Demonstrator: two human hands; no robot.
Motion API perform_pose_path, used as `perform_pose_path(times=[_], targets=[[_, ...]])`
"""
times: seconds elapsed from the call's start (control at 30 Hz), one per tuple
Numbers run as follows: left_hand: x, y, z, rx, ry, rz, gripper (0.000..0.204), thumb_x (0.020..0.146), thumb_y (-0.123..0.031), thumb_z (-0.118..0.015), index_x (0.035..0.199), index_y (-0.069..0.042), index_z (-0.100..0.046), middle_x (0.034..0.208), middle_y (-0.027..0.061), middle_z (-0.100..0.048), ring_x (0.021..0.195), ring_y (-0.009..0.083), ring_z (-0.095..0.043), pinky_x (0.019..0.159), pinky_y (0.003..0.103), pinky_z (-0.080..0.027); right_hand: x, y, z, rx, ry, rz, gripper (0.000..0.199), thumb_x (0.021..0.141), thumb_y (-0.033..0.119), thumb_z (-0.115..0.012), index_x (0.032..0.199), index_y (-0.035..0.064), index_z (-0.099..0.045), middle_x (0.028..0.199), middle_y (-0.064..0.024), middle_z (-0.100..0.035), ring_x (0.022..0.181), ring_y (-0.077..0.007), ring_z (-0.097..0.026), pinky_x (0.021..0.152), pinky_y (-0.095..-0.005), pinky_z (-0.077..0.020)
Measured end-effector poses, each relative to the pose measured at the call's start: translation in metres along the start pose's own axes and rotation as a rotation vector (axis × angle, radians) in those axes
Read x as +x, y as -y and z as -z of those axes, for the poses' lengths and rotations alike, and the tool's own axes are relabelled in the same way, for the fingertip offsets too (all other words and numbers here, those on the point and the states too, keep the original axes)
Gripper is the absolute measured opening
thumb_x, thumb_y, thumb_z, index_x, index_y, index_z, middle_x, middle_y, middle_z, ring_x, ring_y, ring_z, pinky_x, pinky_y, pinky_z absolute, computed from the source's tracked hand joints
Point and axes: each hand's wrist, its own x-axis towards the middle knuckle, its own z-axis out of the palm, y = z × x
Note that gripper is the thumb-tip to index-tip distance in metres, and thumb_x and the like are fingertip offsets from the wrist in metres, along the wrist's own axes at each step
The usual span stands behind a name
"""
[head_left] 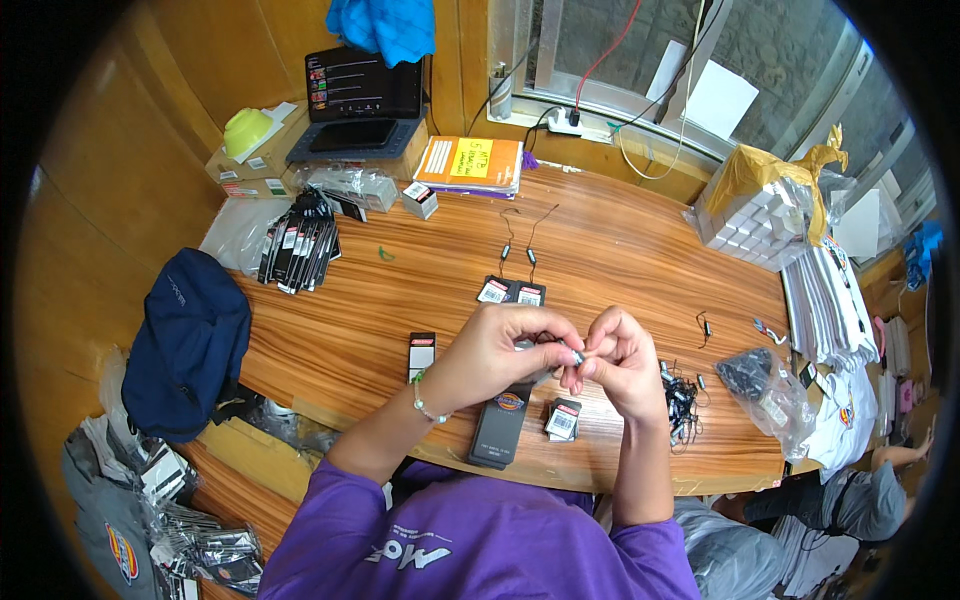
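Both hands meet over the middle front of the wooden table. My left hand [490, 345] and my right hand [622, 365] pinch a hang tag string's small grey seal [577, 357] between their fingertips; most of its cord is hidden. Under my left hand lies a stack of long dark grey hang tags [497, 440]. Beside it sits a small stack of barcode tags [563, 420]. Beyond the hands, two strings with seals [531, 257] stretch away from two barcode tags [494, 291]. A black tag with a white label [422, 355] lies left of my left hand.
Loose black tag strings [682, 405] heap to the right, near a plastic bag [770, 395]. A wrapped block of boxes [755, 210] stands far right. Bundled black tags [300, 245] and a navy bag [188, 340] lie left. A tablet [362, 90] stands behind.
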Motion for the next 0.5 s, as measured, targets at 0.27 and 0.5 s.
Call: perform_pose_path(times=[0.27,0.5], targets=[[0.004,-0.001,0.002,0.317,0.013,-0.214,0.014,0.076,-0.005,-0.068,0.089,-0.001,-0.066,0.084,0.0070,-0.062,0.079,0.0152,-0.059,0.070,0.027,-0.047,-0.005,0.000,-0.015,-0.045,-0.090,-0.036,0.014,0.087,0.008,-0.057,0.093,0.0020,-0.046,0.073,-0.0109,-0.063,0.062,-0.0135,-0.060,0.058,-0.0239,-0.0482],[0.011,0.021,-0.001,0.642,-0.361,-0.482,0.036,0.074,-0.020,-0.071,0.102,-0.003,-0.057,0.102,0.0109,-0.049,0.098,0.0256,-0.049,0.087,0.035,-0.039,0.012,-0.010,0.001,0.103,-0.265,0.029,0.010,0.090,0.013,-0.053,0.091,0.0024,-0.052,0.072,-0.0113,-0.061,0.065,-0.0140,-0.059,0.058,-0.0238,-0.0469]])
